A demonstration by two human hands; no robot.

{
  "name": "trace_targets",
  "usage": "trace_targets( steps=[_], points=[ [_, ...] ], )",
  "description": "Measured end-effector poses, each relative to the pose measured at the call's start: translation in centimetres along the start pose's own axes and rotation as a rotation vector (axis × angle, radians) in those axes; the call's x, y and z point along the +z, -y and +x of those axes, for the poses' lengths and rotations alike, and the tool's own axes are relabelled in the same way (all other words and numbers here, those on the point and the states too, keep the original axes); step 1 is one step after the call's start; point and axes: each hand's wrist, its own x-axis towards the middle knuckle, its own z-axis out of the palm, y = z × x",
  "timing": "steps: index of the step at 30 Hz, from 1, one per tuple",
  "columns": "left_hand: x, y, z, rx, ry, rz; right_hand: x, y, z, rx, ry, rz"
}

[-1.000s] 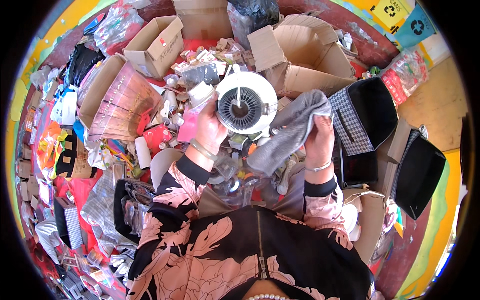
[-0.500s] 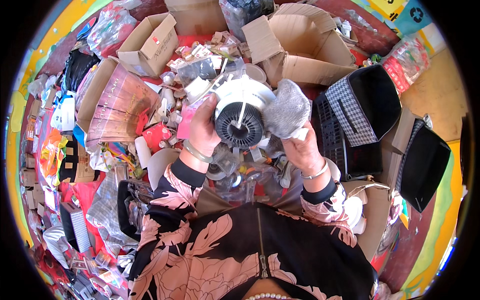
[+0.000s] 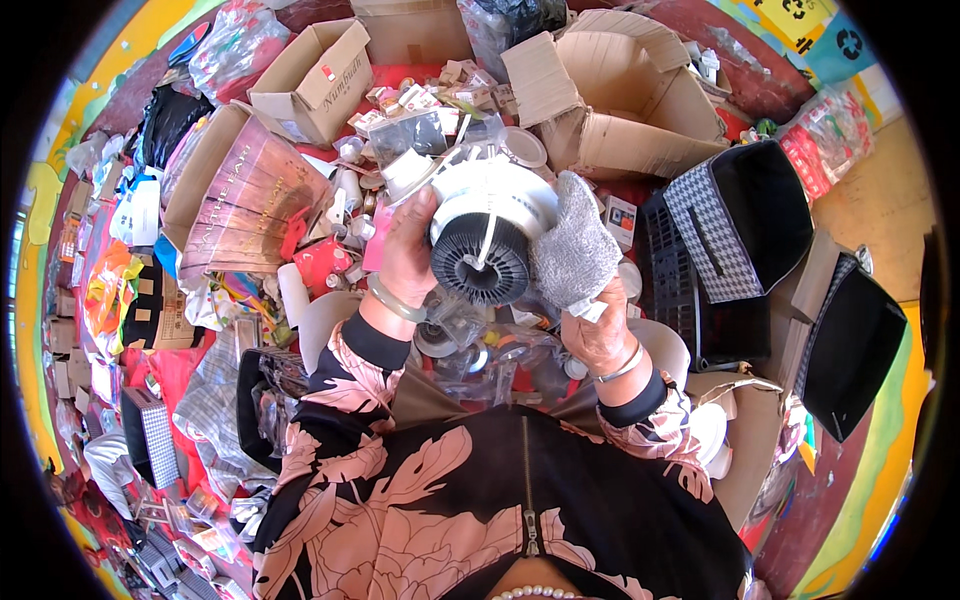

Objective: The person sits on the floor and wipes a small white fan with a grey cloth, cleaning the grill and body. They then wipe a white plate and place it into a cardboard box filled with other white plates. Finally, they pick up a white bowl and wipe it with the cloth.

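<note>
In front of my chest my left hand grips a round light fitting by its left side. It has a white body and a black finned heat sink turned toward me, and a white cord crosses its face. My right hand is closed on a grey fuzzy cloth. The cloth stands up from the fingers, against the right side of the fitting or just beside it; a small white tag hangs near my fingertips. Clear plastic pieces lie below, between my wrists.
Beyond my hands lie a heap of small boxes, an open cardboard box and a smaller one. Black storage bins with checked fronts stand at right. A pink pleated box and a grey checked cloth are at left.
The grey cloth has shifted slightly down and now shows a different, narrower face. My right hand has dropped a little and turned. The fitting stays in my left hand, nearly unmoved.
</note>
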Motion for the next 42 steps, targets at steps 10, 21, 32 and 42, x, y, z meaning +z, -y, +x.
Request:
trace_targets(
  steps=[10,21,32,42],
  points=[
    [-1.0,0.4,0.0,0.019,0.059,0.292,-1.8,-0.2,0.9,-0.127,-0.064,-0.289],
    [-1.8,1.9,-0.5,0.208,0.324,1.085,-2.9,1.9,2.3,-0.31,0.417,-1.501],
    [-1.4,0.2,1.2,-0.001,-0.125,-0.142,-6.6,0.9,1.2,-0.101,0.02,-0.992],
    [-2.6,-0.3,1.0,-0.15,-0.028,-0.359,-5.5,3.6,1.4,0.09,-0.094,-0.186]
  ],
)
